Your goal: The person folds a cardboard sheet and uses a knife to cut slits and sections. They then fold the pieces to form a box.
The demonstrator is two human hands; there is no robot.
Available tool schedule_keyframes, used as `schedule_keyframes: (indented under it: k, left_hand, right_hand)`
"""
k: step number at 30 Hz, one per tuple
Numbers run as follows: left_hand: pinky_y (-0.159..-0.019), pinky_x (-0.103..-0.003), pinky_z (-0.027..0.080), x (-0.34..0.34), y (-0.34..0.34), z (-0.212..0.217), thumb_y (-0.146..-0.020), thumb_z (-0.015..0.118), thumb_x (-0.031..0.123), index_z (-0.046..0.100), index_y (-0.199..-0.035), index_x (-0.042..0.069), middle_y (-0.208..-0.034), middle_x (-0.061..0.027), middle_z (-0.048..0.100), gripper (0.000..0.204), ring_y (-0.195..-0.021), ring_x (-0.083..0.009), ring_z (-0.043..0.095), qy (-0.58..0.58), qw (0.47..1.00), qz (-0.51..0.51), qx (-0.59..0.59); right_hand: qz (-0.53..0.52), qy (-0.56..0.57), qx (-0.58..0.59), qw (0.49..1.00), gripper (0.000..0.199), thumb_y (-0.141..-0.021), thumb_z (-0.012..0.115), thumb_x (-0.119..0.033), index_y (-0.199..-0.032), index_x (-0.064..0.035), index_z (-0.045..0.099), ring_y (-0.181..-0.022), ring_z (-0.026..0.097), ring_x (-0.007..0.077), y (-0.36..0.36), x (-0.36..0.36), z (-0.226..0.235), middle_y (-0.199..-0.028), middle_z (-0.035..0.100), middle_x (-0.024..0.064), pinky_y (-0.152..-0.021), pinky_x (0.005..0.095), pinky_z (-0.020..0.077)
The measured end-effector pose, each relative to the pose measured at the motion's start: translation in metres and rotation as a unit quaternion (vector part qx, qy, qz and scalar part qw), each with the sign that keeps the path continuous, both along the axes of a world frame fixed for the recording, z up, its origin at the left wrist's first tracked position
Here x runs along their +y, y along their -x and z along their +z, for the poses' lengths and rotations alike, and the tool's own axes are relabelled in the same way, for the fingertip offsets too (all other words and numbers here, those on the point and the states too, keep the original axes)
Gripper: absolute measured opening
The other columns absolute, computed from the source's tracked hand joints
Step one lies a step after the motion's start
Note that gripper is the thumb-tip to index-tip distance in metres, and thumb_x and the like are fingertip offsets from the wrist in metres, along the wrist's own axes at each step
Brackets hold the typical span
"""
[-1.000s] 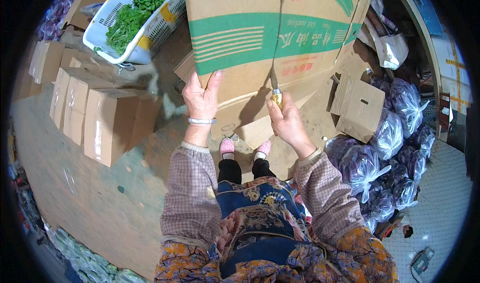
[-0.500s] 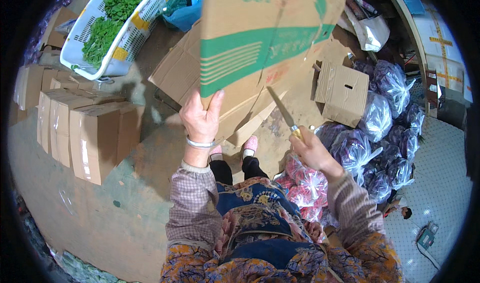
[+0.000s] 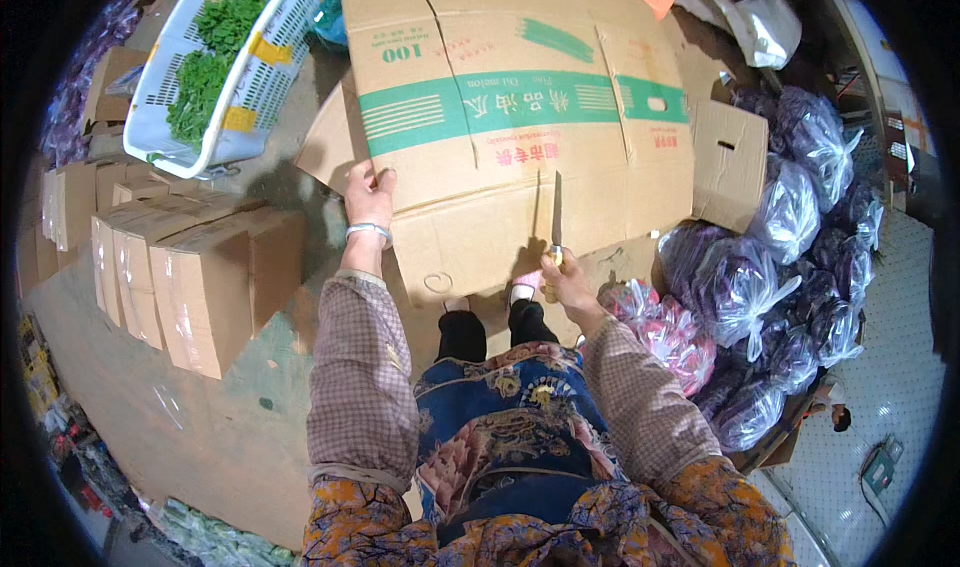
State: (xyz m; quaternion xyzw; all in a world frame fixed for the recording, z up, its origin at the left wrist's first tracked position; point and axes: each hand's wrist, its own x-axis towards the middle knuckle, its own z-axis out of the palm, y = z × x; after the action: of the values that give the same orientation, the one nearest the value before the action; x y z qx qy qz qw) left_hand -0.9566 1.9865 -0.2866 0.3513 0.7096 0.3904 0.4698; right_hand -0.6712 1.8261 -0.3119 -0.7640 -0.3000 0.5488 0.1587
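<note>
A large brown cardboard sheet [image 3: 480, 185] with a green printed band lies tilted before me, its panels folded nearly flat. My left hand [image 3: 370, 205], with a metal bangle at the wrist, is closed on its left edge. My right hand [image 3: 572, 285] grips a knife [image 3: 557, 217] by its light-coloured handle. The blade points away from me, over the cardboard's near panel, and casts a shadow beside it. Whether the blade touches the cardboard I cannot tell. A long slit runs through the sheet's upper left part, and another line runs down its right side.
Standing cardboard boxes [image 3: 205, 277] are on the left. Behind them is a white plastic basket [image 3: 262, 107] of leafy greens. On the right lie several tied clear bags of purple produce [image 3: 725, 277] and bags of red produce [image 3: 665, 337]. A smaller cardboard piece [image 3: 730, 172] lies beside the sheet.
The cardboard sheet has come down from a raised, steep position and now spreads wide and flatter. My left hand still holds its edge. The knife has moved left and now points straight ahead.
</note>
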Motion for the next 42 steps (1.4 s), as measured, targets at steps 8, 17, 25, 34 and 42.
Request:
schedule_keyframes:
  k: [8, 17, 25, 34, 42]
  left_hand:
    - [-0.094, -0.037, 0.036, -0.110, -0.046, -0.042, -0.070, 0.064, 0.010, 0.029, -0.128, 0.000, -0.122, -0.0193, 0.040, 0.068, -0.109, -0.0291, 0.045, -0.065, 0.975, -0.134, 0.166]
    - [-0.102, -0.042, 0.022, -0.171, -0.098, -0.031, -0.060, 0.074, 0.016, 0.025, -0.128, 0.000, -0.135, -0.0223, 0.020, 0.085, -0.125, -0.0385, 0.021, 0.019, 0.809, -0.467, 0.355]
    - [-0.103, -0.043, 0.018, -0.166, -0.108, -0.052, -0.070, 0.061, 0.016, 0.029, -0.129, 0.001, -0.136, -0.0186, 0.021, 0.069, -0.127, -0.0332, 0.021, 0.012, 0.747, -0.471, 0.469]
    - [-0.103, -0.043, 0.018, -0.160, -0.109, -0.057, -0.074, 0.050, 0.008, 0.033, -0.127, 0.000, -0.136, -0.0193, 0.023, 0.057, -0.126, -0.0325, 0.023, 0.021, 0.759, -0.451, 0.469]
    - [-0.103, -0.044, 0.018, -0.131, -0.110, -0.054, -0.067, 0.063, 0.016, 0.026, -0.130, 0.000, -0.137, -0.0218, 0.019, 0.075, -0.126, -0.0351, 0.022, 0.002, 0.759, -0.457, 0.463]
  right_hand:
    - [-0.199, -0.004, 0.176, 0.964, 0.025, -0.087, 0.052, -0.026, -0.104, -0.0085, 0.046, -0.061, 0.047, 0.0095, 0.011, -0.031, -0.076, -0.069, 0.047, -0.0006, -0.051, 0.0239, 0.0397]
    - [-0.316, -0.020, 0.175, 0.932, 0.020, -0.084, 0.057, -0.024, -0.095, -0.0073, 0.053, -0.072, 0.046, 0.0111, 0.011, -0.043, -0.115, -0.085, 0.043, 0.0006, -0.059, 0.0263, 0.0422]
    - [-0.382, -0.046, 0.274, 0.881, 0.010, -0.088, 0.050, -0.017, -0.094, -0.0084, 0.049, -0.060, 0.048, 0.0119, 0.003, -0.020, -0.027, -0.071, 0.049, 0.0002, -0.055, 0.0269, 0.0420]
    - [-0.362, 0.002, 0.335, 0.870, 0.014, -0.087, 0.053, -0.016, -0.097, -0.0075, 0.050, -0.070, 0.048, 0.0093, 0.009, -0.044, -0.074, -0.079, 0.051, -0.0018, -0.063, 0.0250, 0.0415]
    - [-0.318, -0.027, 0.281, 0.905, 0.018, -0.087, 0.053, -0.017, -0.103, -0.0095, 0.050, -0.075, 0.049, 0.0086, 0.021, -0.021, -0.054, -0.086, 0.051, -0.0024, -0.065, 0.0253, 0.0434]
